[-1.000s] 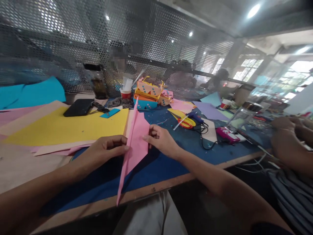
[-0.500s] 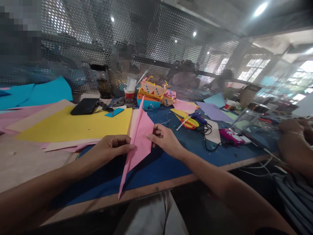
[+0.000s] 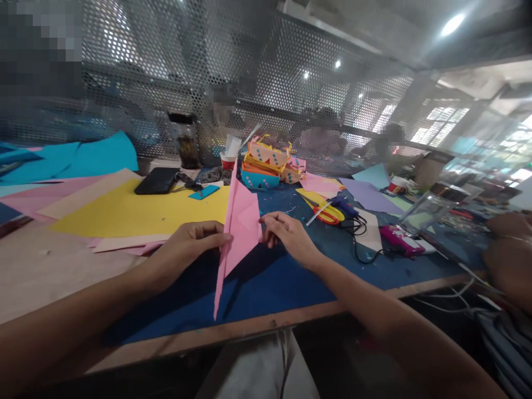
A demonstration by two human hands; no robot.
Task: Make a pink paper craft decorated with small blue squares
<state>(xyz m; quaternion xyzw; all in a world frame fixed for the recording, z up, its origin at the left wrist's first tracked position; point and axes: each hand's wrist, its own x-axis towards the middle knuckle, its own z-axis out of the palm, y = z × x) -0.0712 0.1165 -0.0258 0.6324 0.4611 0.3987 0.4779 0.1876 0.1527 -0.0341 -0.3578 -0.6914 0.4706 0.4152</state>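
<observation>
A folded pink paper point(image 3: 239, 233), long and pointed at both ends, stands on edge over the dark blue sheet point(image 3: 266, 282) on the table. My left hand point(image 3: 187, 249) pinches its left side, fingers closed on the fold. On the other side, my right hand point(image 3: 291, 235) holds the paper's right flap between fingertips and thumb. The lower point of the paper reaches toward the table's front edge.
Yellow paper point(image 3: 137, 208), pink and cyan sheets lie at the left. A black case point(image 3: 157, 180), a red cup point(image 3: 228, 160), paper boxes point(image 3: 266, 163), scissors point(image 3: 326, 213), a cabled tool point(image 3: 344, 208) and a pink device point(image 3: 401, 238) lie behind. Another person's arm point(image 3: 509, 249) is at the right. A perforated metal screen stands at the back.
The pink paper has been raised and brought a little closer between both hands; its lower point has lifted away from the table edge. The view has shifted slightly left.
</observation>
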